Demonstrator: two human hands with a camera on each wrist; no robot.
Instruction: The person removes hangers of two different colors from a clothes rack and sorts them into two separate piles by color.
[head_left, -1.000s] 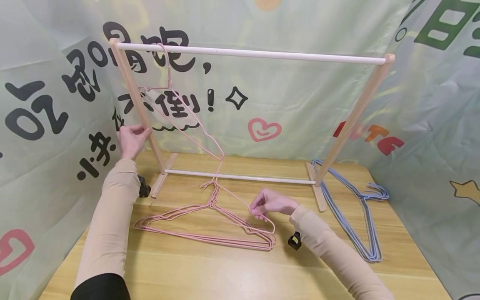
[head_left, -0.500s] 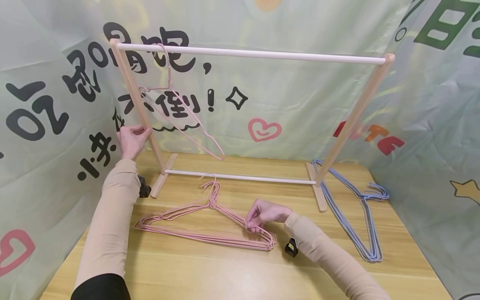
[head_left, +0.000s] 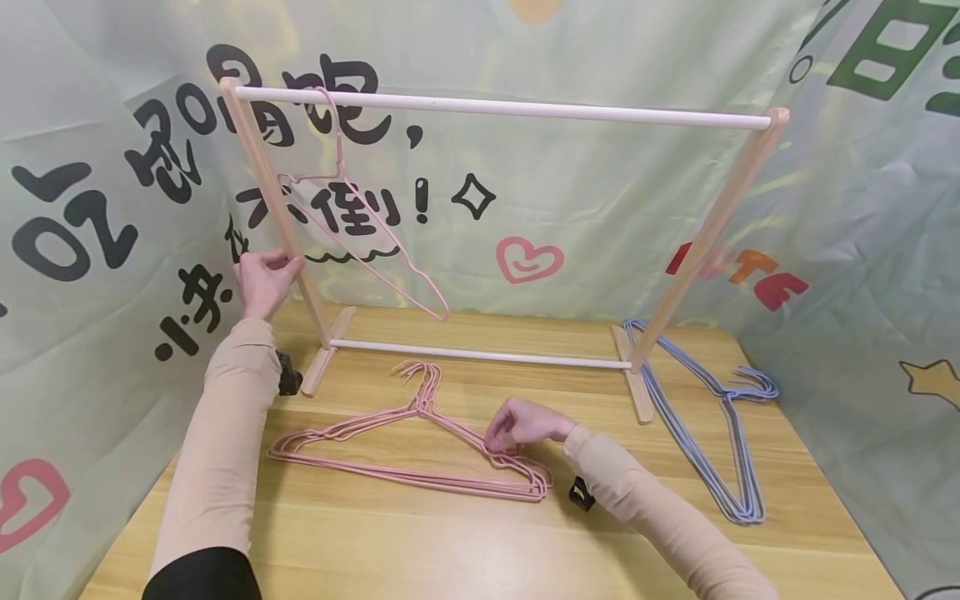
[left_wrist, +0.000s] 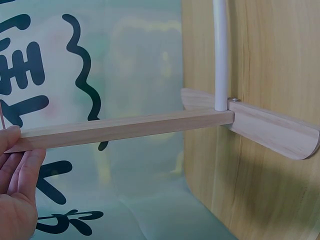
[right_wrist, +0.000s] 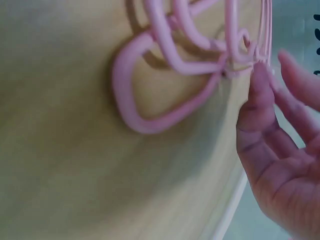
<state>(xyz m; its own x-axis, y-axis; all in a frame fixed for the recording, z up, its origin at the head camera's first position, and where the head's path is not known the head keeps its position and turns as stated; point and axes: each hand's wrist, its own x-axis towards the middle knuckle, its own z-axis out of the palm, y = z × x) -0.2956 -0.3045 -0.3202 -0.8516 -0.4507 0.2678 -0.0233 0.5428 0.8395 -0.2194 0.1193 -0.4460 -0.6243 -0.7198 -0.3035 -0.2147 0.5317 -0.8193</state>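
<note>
My left hand [head_left: 266, 283] pinches the left wooden post [head_left: 262, 167] of a clothes rack. In the left wrist view the thumb lies on one side of the post and the fingers on the other. A pink wire hanger [head_left: 339, 154] hangs by its hook from the white top rail [head_left: 510, 107], near that post. Below, several pink hangers [head_left: 424, 404] lie stacked on the table. My right hand [head_left: 525, 423] is at the stack's right shoulder. The right wrist view shows its thumb apart from the fingers [right_wrist: 257, 117], with fingertips close to the hanger wires.
Several blue hangers [head_left: 738, 458] lie on the table right of the rack, partly behind the right foot [head_left: 639, 396]. A white lower bar [head_left: 480, 355] joins the two posts. Printed fabric [head_left: 600, 208] surrounds the table's back and sides.
My right hand has lowered a raised pink hanger onto the stack and let go of it, moving slightly left. The left hand has stayed on the post.
</note>
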